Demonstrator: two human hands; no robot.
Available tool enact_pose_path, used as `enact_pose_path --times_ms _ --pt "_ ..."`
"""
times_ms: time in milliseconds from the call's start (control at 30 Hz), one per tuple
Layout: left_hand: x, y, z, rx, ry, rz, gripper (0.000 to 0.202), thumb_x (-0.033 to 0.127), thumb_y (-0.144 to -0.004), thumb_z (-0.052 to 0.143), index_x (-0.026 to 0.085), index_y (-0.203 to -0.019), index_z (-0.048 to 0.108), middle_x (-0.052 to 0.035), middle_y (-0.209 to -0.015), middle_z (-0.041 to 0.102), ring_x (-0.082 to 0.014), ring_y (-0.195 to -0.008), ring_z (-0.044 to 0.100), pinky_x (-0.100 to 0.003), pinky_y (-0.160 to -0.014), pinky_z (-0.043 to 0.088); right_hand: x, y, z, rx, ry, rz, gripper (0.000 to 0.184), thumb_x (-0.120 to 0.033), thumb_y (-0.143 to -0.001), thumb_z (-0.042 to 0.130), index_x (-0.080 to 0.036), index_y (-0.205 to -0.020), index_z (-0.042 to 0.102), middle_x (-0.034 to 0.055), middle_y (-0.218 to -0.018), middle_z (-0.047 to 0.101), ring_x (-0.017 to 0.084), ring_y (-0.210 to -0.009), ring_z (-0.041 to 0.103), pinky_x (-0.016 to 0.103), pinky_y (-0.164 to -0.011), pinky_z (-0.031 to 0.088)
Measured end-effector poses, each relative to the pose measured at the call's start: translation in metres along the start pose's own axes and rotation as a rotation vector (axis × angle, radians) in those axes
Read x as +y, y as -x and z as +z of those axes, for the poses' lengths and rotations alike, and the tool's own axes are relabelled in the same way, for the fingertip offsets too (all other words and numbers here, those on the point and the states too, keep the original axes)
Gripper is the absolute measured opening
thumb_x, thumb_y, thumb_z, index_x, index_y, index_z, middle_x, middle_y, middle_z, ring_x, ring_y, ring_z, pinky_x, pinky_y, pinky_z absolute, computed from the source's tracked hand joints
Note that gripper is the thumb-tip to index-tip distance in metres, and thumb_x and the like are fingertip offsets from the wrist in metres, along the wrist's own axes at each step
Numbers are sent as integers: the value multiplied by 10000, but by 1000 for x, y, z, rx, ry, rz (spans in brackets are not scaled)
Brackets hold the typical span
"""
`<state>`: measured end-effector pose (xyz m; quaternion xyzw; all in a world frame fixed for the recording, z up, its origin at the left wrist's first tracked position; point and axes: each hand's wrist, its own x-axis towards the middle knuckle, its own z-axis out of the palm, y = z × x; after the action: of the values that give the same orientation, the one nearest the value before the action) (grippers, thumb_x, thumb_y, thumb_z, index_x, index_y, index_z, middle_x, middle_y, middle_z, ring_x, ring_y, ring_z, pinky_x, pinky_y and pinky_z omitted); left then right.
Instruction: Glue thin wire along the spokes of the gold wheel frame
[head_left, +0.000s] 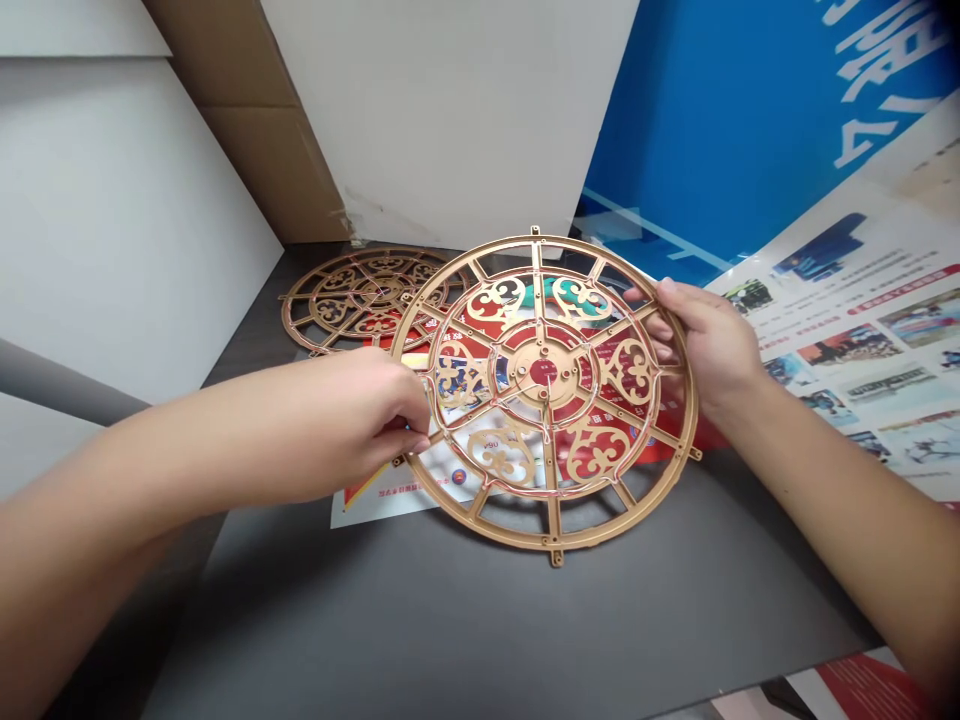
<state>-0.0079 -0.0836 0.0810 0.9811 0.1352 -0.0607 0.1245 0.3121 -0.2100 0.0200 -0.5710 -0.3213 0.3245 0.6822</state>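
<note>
A round gold openwork frame point(551, 520) with scroll ornaments and spokes is held tilted above the dark tabletop point(450, 620). My left hand point(375, 410) is closed in a pinch on its left rim. My right hand point(709, 340) grips its right rim, fingers curled round the edge. A thin reddish wire runs along the frame's inner ring. A second, similar gold frame point(352, 295) lies flat behind it at the left.
A red and white printed sheet point(390, 490) lies under the held frame. A blue board point(735, 130) and a printed poster point(862, 330) lean at the right. A white panel point(450, 110) and a cardboard box point(255, 120) stand at the back.
</note>
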Motion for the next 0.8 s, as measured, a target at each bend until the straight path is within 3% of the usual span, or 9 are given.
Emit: enact_pose_path --times_ms 133,200,333,633,800 --pt "15 -6 7 -63 -102 -123 320 258 -994 595 235 -675 599 -45 -735 701 -191 -638 620 -347 -586 419 0 -2 -3 19 4 -13 227 -422 -889 794 -195 -881 785 -46 -576 376 77 -444 323 270 -422 157" --pt "25 -10 12 -116 -192 -183 264 230 -975 605 220 -711 611 -74 -800 720 -207 -660 639 -359 -594 397 1 -3 -5 22 5 -12 225 -415 -892 794 -190 -881 791 -41 -579 384 77 -445 332 269 -422 163" --pt "35 -14 17 -156 -352 -222 255 159 -916 641 211 -680 560 -86 -731 686 -209 -586 577 -356 -559 309 2 -3 -5 16 8 -8 252 -435 -892 811 -185 -878 784 -39 -591 388 74 -463 338 264 -430 188" --pt "35 -16 21 -28 -583 -184 165 112 -888 628 209 -755 617 -90 -755 679 -248 -611 619 -342 -524 150 2 -7 -7 47 2 -35 216 -374 -908 776 -168 -844 764 -43 -565 389 68 -449 352 252 -442 222" --pt "15 -10 4 146 -379 -184 224 198 -909 621 220 -687 606 -44 -736 704 -189 -618 573 -322 -550 261 2 -4 -4 31 10 -9 204 -372 -924 752 -180 -857 767 -43 -568 384 76 -449 327 260 -424 201"
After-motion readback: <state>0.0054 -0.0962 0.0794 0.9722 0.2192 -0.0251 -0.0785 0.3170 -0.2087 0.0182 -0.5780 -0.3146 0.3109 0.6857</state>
